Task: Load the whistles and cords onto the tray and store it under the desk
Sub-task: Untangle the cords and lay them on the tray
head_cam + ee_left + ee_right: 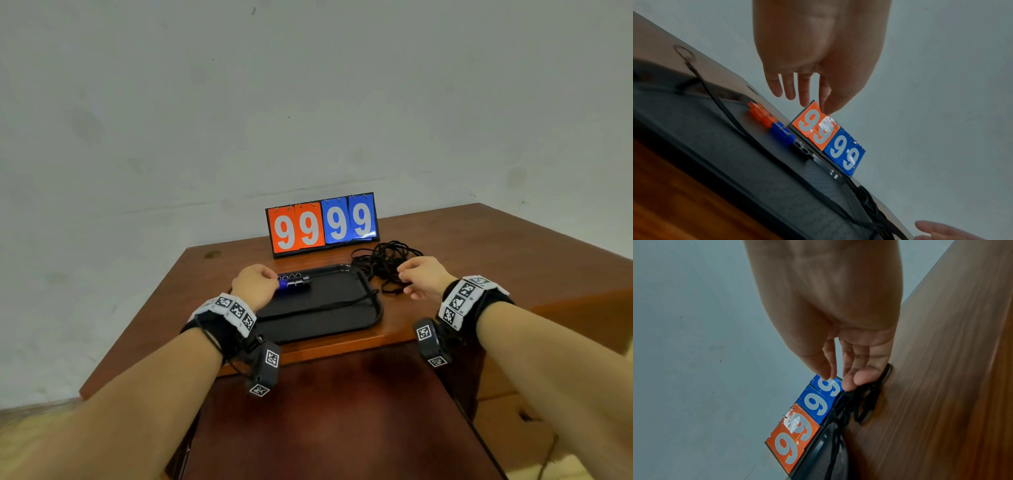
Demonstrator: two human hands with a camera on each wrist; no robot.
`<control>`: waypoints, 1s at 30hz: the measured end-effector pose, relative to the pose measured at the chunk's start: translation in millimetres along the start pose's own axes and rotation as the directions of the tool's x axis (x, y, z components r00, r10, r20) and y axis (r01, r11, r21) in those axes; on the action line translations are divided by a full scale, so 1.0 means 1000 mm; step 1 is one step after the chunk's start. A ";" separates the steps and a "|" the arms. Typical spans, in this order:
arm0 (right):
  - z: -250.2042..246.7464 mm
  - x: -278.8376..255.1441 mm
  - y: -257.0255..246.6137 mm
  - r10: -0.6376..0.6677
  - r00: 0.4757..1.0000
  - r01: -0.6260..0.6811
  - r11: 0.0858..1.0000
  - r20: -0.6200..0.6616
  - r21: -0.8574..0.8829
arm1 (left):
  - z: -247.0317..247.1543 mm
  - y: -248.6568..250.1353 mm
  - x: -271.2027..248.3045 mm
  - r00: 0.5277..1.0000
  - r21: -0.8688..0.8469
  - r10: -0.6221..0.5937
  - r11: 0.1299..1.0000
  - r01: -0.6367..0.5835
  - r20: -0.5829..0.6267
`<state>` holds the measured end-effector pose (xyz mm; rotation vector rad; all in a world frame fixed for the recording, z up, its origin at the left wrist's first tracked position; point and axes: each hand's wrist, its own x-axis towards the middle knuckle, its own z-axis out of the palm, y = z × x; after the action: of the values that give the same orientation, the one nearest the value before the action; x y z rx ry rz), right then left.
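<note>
Flat black plastic tray (342, 325) at worktop near edge, one black cord (329, 303) draped across.

Left hand (254, 285) above row of small plastic whistles (294, 281) on tray's far left, fingers relaxed, holding nothing.

Right hand (424, 277) over tangled black cords (385, 262) beside tray, fingers loose, contact unclear.

Cords limp, light, snag-prone: gather whole bundle.

Tray rigid: lift by side rims.

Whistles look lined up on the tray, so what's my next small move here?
Probably gather the cord pile with your right hand and lift it onto the tray. Most cords still lie on the desk beside it; only one strand crosses the tray.
</note>
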<state>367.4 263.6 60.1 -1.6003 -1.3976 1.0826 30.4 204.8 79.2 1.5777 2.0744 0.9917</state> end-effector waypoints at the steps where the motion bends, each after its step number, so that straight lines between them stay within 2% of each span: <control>1: -0.004 0.002 0.002 0.000 1.000 0.000 1.000 -0.007 0.002 | 0.007 0.007 0.000 1.000 -0.011 0.018 1.000 -0.018 0.017; 13: -0.035 0.031 0.020 -0.039 0.999 0.039 0.999 -0.007 -0.009 | 0.089 0.073 0.015 0.970 -0.050 0.166 0.986 -0.159 0.175; 18: -0.048 0.050 0.028 -0.060 0.998 0.058 0.990 -0.016 -0.130 | 0.120 0.095 0.021 0.956 -0.091 0.191 0.980 -0.175 0.223; 20: -0.050 0.056 0.030 -0.079 0.996 0.085 0.969 0.033 -0.233 | 0.133 0.102 0.023 0.945 -0.091 0.201 0.979 -0.184 0.256; 25: -0.042 0.065 0.026 -0.060 0.949 0.204 0.863 0.308 -0.463 | 0.157 0.115 0.026 0.923 -0.073 0.213 0.977 -0.201 0.322; 30: -0.025 0.069 0.018 -0.014 0.922 0.269 0.743 0.387 -0.613 | 0.165 0.121 0.027 0.917 -0.072 0.224 0.975 -0.212 0.330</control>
<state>401.0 329.4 44.8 -1.7677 -2.3150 0.8525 212.5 298.2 53.8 1.8445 1.6697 0.7561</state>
